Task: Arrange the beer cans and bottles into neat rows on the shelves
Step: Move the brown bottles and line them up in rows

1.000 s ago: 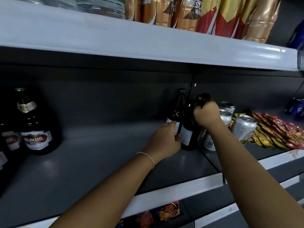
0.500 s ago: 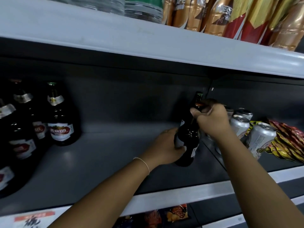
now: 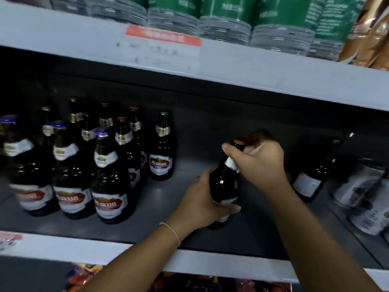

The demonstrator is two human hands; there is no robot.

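A dark grey metal shelf board (image 3: 172,209) fills the middle of the view, its matte surface catching dull glints of overhead light. Behind it, from nine o'clock to three o'clock, runs a flat dark grey back panel (image 3: 210,114), mostly in shadow. A pale grey upper shelf edge (image 3: 273,70) crosses from ten o'clock down toward three o'clock, carrying a blurred white price label with a red band (image 3: 164,47) near twelve o'clock. At six o'clock lies the white front lip of the lower shelf (image 3: 210,263). A thin dark divider (image 3: 357,239) stands at four o'clock.
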